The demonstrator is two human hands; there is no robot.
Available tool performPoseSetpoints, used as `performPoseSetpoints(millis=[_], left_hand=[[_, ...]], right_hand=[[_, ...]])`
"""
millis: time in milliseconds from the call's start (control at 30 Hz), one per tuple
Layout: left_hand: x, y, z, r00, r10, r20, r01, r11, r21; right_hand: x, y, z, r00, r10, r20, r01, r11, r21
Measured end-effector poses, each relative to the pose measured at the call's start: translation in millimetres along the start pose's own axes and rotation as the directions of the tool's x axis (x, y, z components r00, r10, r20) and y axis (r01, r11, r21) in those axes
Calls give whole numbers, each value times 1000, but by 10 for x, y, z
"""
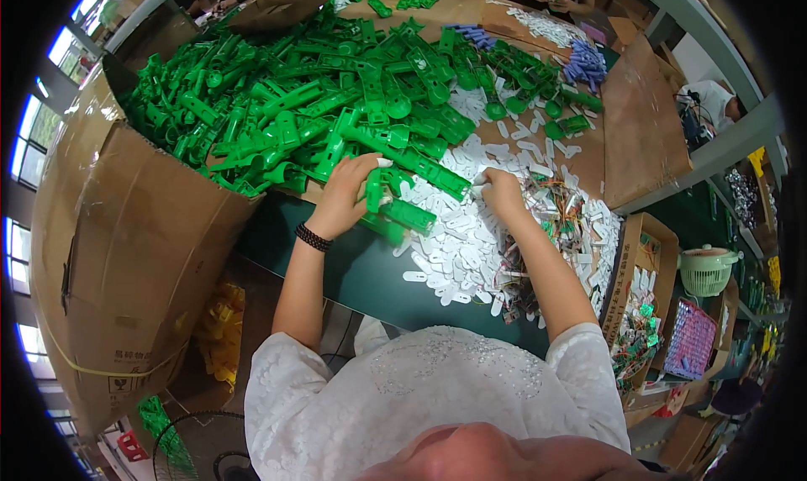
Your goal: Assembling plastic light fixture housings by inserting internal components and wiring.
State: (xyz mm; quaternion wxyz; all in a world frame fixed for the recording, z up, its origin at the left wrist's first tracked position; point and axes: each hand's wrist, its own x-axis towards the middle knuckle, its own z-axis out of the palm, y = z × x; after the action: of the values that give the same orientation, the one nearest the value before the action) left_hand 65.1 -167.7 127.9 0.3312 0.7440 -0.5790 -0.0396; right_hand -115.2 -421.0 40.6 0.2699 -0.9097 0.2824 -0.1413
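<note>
Tabletop (pixel 357 271) is bearing white tabs (pixel 454 237), left hand (pixel 340 195), nearer, is pinching a green shell (pixel 374 193) just right of its palm, long axis running near-to-far, while right hand (pixel 504 197) is sitting curled, hold unclear.

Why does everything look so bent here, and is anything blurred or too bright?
In the head view, the fisheye lens bows straight edges, like those of the big cardboard box, and darkens the corners; in that same view, the windows glare white, and a green part near the left hand is smeared, probably by motion.
</note>
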Motion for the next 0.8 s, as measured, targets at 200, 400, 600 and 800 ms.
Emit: performPoseSetpoints(millis=[200,400,600,800], left_hand=[[-83,478,474,917,-398,-26,-4,57,-998],[-290,1096,1100,834,-308,458,337,-375,-864],[-349,1474,1202,787,-250,564,518,-229,-824],[-267,1418,1151,733,-99,673,544,-508,-668]], right_hand=[[-492,-187,-524,975,208,81,-207,704,680],[-1163,-359,-557,983,153,102,-176,624,761],[-1583,-570,-653,952,47,302,-305,129,943],[-1660,-458,-709,951,89,295,-306,166,937]])
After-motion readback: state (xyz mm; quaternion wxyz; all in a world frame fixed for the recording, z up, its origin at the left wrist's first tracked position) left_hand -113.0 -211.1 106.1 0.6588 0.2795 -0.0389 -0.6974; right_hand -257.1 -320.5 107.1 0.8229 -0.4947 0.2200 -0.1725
